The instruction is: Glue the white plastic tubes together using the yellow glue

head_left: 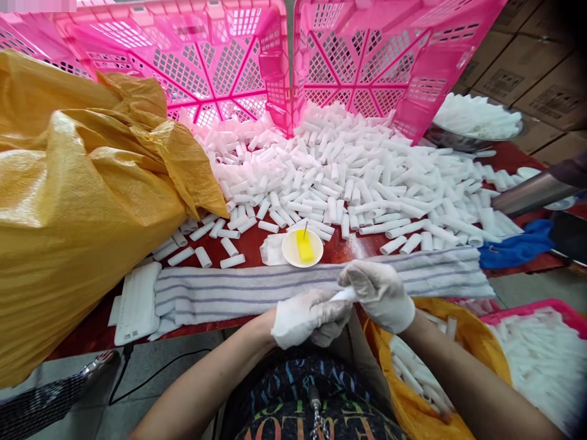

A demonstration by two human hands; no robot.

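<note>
Both my hands wear white gloves and meet above the table's front edge. My left hand is closed around a white tube, whose upper end shows between the hands. The fingers of my right hand pinch that same end. Behind them a striped towel lies along the edge. Just beyond it stands a small white bowl with a yellow block and a thin stick in it. A large heap of white tubes covers the red table.
Pink crates stand behind the heap. A yellow sack fills the left, beside a white power strip. At the lower right are an open yellow sack and a pink basket, both holding tubes. A metal bowl sits back right.
</note>
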